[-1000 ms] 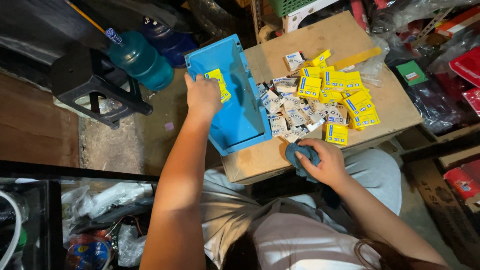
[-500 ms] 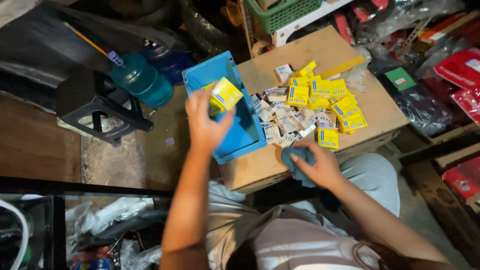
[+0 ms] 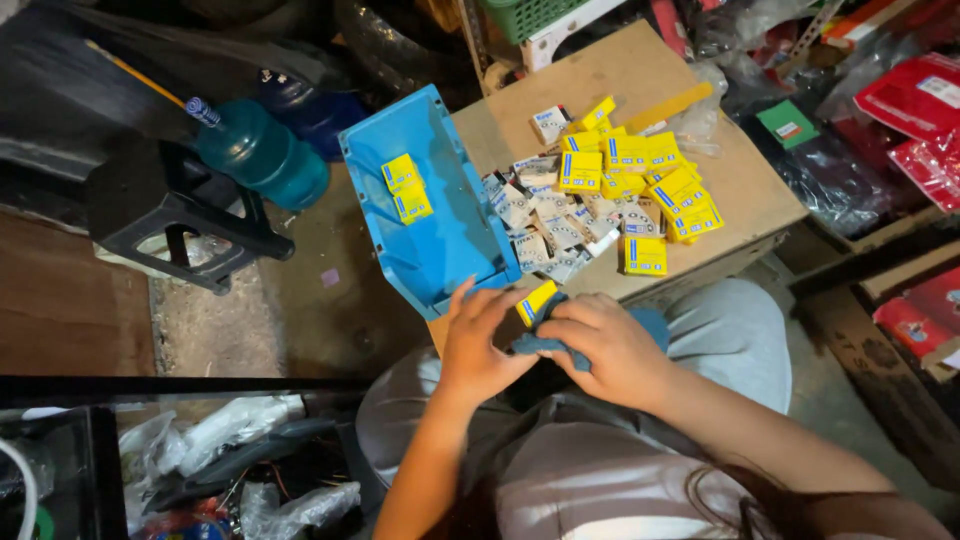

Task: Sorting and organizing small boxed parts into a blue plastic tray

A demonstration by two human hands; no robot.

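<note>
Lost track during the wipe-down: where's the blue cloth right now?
In the head view, the blue cloth is low in the middle, bunched between the left hand and right hand, against a small yellow box.

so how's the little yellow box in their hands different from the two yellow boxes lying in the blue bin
The box in hand is a single one, held between the left hand and the right hand against a blue cloth, partly covered by fingers. The two boxes in the bin lie free and untouched, side by side on the floor of the blue bin, fully in view. All three share a small, yellow shape with blue marking.
</note>
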